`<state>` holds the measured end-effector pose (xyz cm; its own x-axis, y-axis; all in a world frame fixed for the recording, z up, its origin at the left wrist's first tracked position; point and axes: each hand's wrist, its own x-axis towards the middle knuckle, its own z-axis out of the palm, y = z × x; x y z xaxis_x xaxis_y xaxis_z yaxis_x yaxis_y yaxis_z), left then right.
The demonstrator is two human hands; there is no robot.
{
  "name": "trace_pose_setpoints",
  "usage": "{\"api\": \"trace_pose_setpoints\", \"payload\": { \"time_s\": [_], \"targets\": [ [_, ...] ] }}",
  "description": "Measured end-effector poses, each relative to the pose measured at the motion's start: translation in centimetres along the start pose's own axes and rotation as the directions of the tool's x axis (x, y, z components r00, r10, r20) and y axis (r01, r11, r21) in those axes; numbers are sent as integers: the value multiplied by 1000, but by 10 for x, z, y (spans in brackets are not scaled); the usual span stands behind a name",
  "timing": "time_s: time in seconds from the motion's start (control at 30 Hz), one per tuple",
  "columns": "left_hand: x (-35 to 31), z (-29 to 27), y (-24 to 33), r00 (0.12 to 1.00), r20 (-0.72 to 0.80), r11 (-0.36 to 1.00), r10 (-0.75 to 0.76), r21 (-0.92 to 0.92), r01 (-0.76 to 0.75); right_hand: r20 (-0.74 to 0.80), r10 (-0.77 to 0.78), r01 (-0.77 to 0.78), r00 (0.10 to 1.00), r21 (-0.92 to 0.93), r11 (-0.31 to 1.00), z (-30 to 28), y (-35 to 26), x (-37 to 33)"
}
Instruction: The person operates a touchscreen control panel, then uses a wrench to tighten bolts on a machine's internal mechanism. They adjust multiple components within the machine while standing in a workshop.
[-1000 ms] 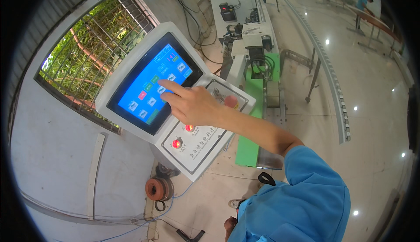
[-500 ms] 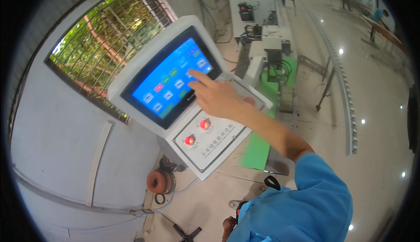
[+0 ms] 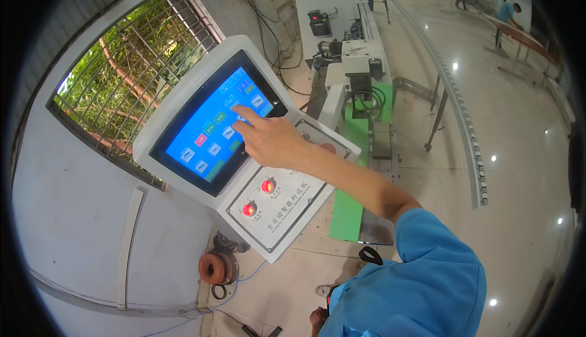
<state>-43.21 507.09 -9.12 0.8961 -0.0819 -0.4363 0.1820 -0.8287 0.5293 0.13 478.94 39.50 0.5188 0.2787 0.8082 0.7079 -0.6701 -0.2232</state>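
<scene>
In the head view, the right hand (image 3: 271, 142) was released, its index finger stretched over the touchscreen (image 3: 201, 117) just beyond it; contact was uncertain. Two glowing red knobs (image 3: 268, 186) stood below that hand on the control panel (image 3: 299, 184). The left hand (image 3: 317, 317), farther below, was partly hidden, its grip indiscernible.
</scene>
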Motion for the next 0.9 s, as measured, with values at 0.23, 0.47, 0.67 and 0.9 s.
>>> {"api": "trace_pose_setpoints", "payload": {
  "time_s": [0.23, 0.47, 0.67, 0.9],
  "targets": [
    [0, 7, -2, 952, 57, 751, -300, -601, 273, -34, 0, 1, 999, 11, 1000, -4, -4, -3],
    [-7, 0, -2, 976, -139, 986, 168, 35, -165, -35, -11, 11, 999, 2, 1000, -5, -1, -3],
    [-7, 5, 4, 982, 16, 757, -189, -635, 156, -43, -5, 5, 999, -7, 1000, -3, -2, -2],
    [-6, 5, -2, 994, -107, 979, 0, -201, -22, -46, 2, -2, 999, -5, 1000, -4, -2, -4]
  ]
}}
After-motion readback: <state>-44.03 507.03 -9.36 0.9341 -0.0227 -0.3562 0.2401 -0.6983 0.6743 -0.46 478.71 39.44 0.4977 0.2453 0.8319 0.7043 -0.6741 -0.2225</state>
